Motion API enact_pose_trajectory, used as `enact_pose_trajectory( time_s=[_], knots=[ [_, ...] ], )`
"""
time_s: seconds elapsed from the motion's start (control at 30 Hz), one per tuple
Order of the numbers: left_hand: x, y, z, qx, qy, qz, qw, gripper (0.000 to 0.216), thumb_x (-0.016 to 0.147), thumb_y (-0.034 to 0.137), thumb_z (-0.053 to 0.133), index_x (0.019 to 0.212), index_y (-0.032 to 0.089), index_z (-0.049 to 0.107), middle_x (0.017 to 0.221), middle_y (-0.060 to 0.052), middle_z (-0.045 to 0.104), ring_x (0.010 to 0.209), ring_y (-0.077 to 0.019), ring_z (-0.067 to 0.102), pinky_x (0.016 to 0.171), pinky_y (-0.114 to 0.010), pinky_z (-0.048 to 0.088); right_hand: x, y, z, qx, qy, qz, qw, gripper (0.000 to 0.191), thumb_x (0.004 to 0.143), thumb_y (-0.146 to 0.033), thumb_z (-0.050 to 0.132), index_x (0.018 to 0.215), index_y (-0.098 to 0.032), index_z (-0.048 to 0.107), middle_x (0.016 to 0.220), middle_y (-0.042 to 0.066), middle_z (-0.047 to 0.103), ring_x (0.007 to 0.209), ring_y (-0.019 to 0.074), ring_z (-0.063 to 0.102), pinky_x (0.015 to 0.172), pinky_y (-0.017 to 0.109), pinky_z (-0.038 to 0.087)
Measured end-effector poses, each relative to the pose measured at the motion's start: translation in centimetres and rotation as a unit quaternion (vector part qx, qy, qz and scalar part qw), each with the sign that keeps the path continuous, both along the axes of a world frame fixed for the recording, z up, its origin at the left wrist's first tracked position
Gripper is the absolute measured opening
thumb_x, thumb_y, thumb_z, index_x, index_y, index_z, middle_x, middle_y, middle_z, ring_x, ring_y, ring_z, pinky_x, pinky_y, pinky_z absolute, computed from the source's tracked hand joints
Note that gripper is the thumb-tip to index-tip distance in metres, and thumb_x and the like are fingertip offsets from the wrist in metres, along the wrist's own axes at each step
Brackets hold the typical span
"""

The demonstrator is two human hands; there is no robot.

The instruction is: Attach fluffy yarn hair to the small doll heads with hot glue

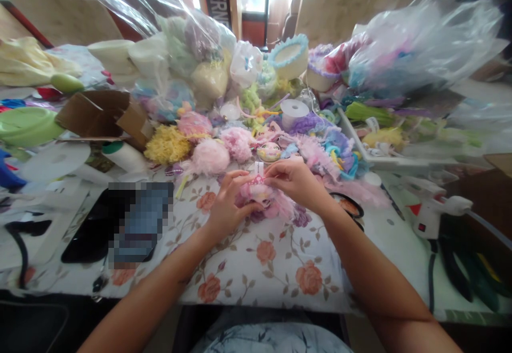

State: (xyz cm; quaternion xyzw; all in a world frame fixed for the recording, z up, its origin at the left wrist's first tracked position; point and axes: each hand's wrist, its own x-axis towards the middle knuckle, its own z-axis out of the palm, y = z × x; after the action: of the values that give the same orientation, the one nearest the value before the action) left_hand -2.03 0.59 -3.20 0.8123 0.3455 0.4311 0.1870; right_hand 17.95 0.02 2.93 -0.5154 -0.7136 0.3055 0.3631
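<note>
A small pink fluffy doll (276, 206) lies on the flowered cloth (248, 278) in front of me, part of its face showing between my hands. My left hand (230, 203) grips it from the left, thumb below and fingers above. On its top edge is a pink ribbon with white dots (257, 180), from which a small white tag (259, 168) stands up. The fingers of my right hand (294, 179) pinch the ribbon's right end. Just beyond are a round doll face (269, 151) and a pale pink pompom (210, 155).
Heaped yarn, pompoms and a white spool (294, 113) fill the back. A cardboard box (102, 115) and phones (92, 225) are at left. At right are a white tray (356, 142), a glue gun (434, 209) with its cord, and a dark ring-shaped item (356, 201).
</note>
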Motion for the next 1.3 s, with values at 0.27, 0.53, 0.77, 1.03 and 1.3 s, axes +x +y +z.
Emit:
enact_pose_trajectory(
  time_s=[0.27,0.53,0.77,1.03,1.3],
  knots=[
    [-0.54,0.29,0.34,0.005,0.020,-0.007,1.000,0.054,0.073,0.039,0.076,0.120,0.025,0.052,0.122,-0.008,0.054,0.113,-0.0249,0.055,0.091,-0.038,0.050,0.11,-0.14,0.10,-0.020,-0.017,-0.008,1.000,0.007,0.081,-0.019,0.065,0.075,-0.015,0.067,0.085,0.004,0.069,0.078,0.0162,0.062,0.071,0.029,0.047],
    [-0.71,0.42,0.60,0.001,-0.003,-0.032,0.999,0.048,0.077,0.036,0.073,0.119,0.023,0.054,0.119,-0.009,0.055,0.113,-0.0243,0.055,0.095,-0.041,0.047,-0.10,-0.31,0.14,-0.034,-0.001,-0.007,0.999,0.009,0.081,-0.021,0.065,0.075,-0.014,0.067,0.090,0.006,0.069,0.077,0.0156,0.062,0.071,0.029,0.048],
    [-0.72,0.30,0.46,-0.009,-0.004,-0.024,1.000,0.047,0.077,0.036,0.073,0.118,0.023,0.054,0.118,-0.009,0.057,0.112,-0.0241,0.055,0.095,-0.040,0.046,-0.30,-0.27,-0.17,-0.015,0.036,0.004,0.999,0.007,0.080,-0.016,0.065,0.073,-0.014,0.067,0.086,0.006,0.069,0.080,0.0163,0.062,0.072,0.028,0.048],
    [-0.53,0.02,0.80,-0.019,0.004,-0.014,1.000,0.043,0.078,0.037,0.072,0.116,0.023,0.055,0.118,-0.009,0.058,0.110,-0.0243,0.057,0.090,-0.038,0.049,0.18,-0.08,-0.48,-0.023,0.023,0.013,0.999,0.008,0.080,-0.021,0.066,0.074,-0.016,0.067,0.086,0.005,0.068,0.081,0.0162,0.061,0.071,0.028,0.047],
    [-0.53,-0.11,0.72,-0.027,0.007,-0.016,0.999,0.042,0.079,0.036,0.071,0.116,0.024,0.055,0.119,-0.008,0.057,0.109,-0.0228,0.058,0.088,-0.035,0.049,0.43,-0.12,-0.36,-0.021,0.021,0.020,0.999,0.008,0.078,-0.019,0.069,0.070,-0.016,0.068,0.083,0.004,0.068,0.082,0.0166,0.063,0.073,0.027,0.049]
  ],
)
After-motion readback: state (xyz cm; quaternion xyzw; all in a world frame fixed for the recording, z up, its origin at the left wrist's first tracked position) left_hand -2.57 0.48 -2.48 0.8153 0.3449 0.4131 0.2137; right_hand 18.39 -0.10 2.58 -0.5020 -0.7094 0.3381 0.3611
